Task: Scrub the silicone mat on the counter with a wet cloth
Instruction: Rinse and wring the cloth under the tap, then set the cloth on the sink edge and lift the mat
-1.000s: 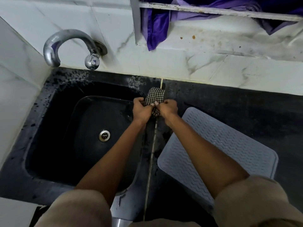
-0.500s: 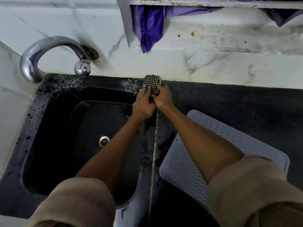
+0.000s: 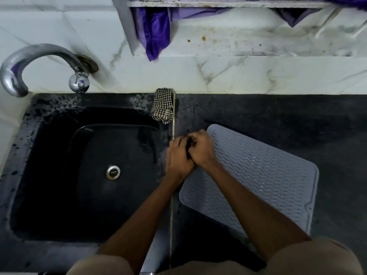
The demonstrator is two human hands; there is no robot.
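Hands are pressed together, left hand [image 3: 178, 157] and right hand [image 3: 200, 150] with curled grip, nothing visibly held, at mat [image 3: 258, 175] edge, cloth [image 3: 161, 106] untouched.

1. Dim, bluish light overall; the white wall tiles [image 3: 258, 76] along the top are the brightest area.
2. The sink [image 3: 49, 175] at left is almost black inside.
3. Small highlights glint on the tap [image 3: 39, 54].
4. Straight lines bow at the frame edges.
5. Fine detail is soft.
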